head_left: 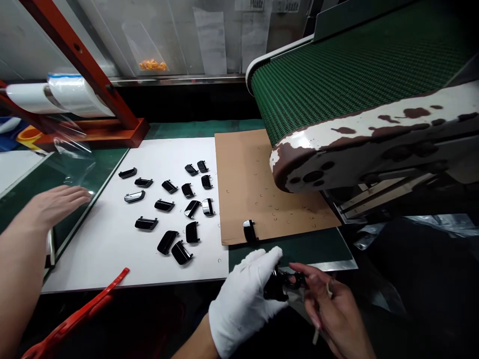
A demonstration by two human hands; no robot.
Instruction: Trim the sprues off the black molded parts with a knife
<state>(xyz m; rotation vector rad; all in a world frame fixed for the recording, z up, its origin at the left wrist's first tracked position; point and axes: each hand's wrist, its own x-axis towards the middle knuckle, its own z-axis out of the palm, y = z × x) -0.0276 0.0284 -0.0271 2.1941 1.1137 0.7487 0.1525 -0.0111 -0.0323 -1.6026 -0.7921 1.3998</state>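
My left hand [245, 301], in a white glove, is closed around a glossy black plastic part [275, 288]. The bare fingers of my right hand [333, 306] pinch the looped black end that sticks out of it. A thin tan strip [316, 335], like a cord or stick, also shows between the right fingers; its kind is unclear. Just beyond my hands, one black plastic piece [249, 231] lies on the edge of the brown cardboard [239, 184]. Several similar black pieces [164, 205] with small tabs are scattered over the white sheet [108, 239].
At the left, a co-worker's hand [58, 203] rests over the green table [108, 162]. A green conveyor belt [348, 75] overhangs the right side. Film rolls [75, 97] hang on an orange frame [123, 117]. A red strap [86, 311] lies at the front edge.
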